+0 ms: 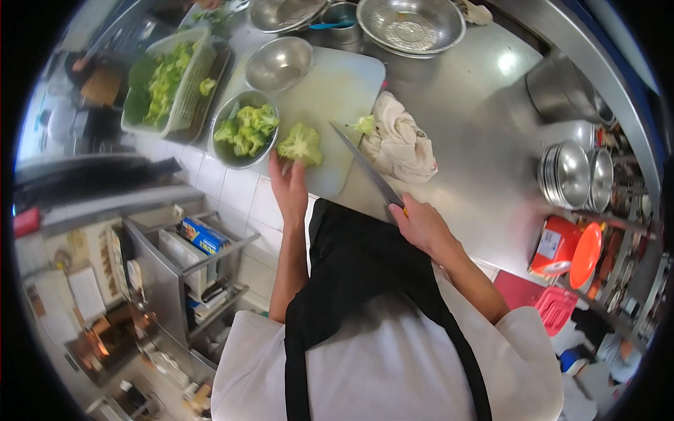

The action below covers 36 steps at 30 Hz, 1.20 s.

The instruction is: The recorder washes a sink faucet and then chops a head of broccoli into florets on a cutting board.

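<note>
My left hand (290, 185) holds the near edge of a cut broccoli piece (302, 143) between thumb and fingers, low on the white cutting board (342, 79). Its fingertips are close to the rim of a steel bowl of broccoli florets (245, 130). In my right hand (425, 223) is the handle of a long kitchen knife (368, 167). The blade points up and left across the board's right edge. A small pale green broccoli piece (364, 124) lies beyond the blade, against a crumpled cream cloth (401, 141).
A steel bowl (279, 63) rests on the board's far left. Left stands a plastic basket (181, 108) of broccoli. Perforated steel bowls (410, 26) and a steel cup (342, 31) line the back. Right are a steel pot (566, 89), stacked bowls (571, 173) and an orange scale (555, 246).
</note>
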Motion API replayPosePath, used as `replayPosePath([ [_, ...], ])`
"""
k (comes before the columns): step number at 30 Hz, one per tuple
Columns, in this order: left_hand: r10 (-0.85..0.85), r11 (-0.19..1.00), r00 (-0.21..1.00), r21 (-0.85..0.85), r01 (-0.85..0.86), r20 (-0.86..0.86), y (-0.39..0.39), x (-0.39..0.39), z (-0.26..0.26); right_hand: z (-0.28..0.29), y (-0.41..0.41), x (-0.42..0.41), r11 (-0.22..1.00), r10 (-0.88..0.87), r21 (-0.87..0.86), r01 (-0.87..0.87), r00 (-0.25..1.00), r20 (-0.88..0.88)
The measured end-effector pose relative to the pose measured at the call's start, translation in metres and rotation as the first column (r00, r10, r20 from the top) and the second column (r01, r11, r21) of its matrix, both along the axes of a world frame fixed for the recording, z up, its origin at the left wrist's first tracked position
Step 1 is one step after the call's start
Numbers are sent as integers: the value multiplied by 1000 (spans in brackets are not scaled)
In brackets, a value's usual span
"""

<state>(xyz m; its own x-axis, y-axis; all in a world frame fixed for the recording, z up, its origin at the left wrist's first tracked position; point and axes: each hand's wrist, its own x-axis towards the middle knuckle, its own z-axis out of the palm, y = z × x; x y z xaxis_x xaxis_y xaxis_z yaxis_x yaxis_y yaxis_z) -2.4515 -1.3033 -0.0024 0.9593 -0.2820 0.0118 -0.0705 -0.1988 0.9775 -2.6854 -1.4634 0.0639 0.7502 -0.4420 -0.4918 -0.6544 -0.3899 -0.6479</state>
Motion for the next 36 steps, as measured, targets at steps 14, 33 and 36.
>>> replayPosePath([
  [14,-25,971,987,240,-14,160,-26,5,8,23,-1,10,986,68,-152,-70,998,-20],
  [33,-125,992,985,-17,128,116,-8,37,-16,46,61,40,955,36,-288,-70,992,-123],
  [36,-126,992,984,3,127,126,-6,39,-13,56,70,48,958,17,-281,-64,986,-168],
])
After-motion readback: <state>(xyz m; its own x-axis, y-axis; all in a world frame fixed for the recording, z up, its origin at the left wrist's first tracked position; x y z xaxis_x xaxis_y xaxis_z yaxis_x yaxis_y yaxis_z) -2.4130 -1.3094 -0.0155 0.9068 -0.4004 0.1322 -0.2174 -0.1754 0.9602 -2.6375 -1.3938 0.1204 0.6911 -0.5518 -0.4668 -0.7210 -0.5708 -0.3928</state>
